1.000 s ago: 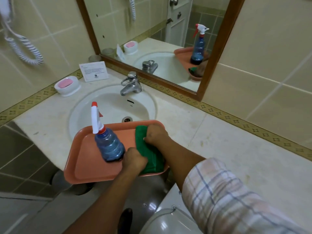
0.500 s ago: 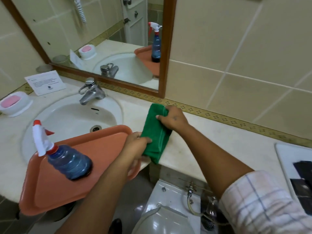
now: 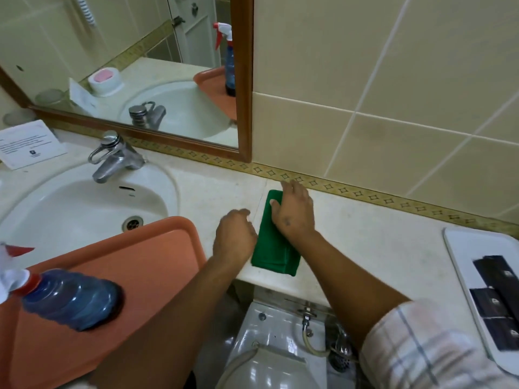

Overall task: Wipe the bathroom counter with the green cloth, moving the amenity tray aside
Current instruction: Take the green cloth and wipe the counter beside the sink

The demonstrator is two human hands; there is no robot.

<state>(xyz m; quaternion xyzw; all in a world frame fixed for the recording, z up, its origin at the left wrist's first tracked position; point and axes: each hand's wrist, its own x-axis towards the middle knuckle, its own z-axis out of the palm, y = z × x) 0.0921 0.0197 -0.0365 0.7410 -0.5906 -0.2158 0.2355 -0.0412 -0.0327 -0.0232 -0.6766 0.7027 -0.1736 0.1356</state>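
lying flat on beige counter [image 3: 373, 248], folded green cloth [image 3: 273, 248]

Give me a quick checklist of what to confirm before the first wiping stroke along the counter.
1. Green cloth flat on the counter: ok.
2. Right hand pressing on the cloth: ok.
3. Left hand off the cloth: cannot tell; it sits at the cloth's edge.
4. White amenity tray moved aside: not ok, it lies on the counter to the right.
5. Orange tray out of the path: ok, left over the sink.
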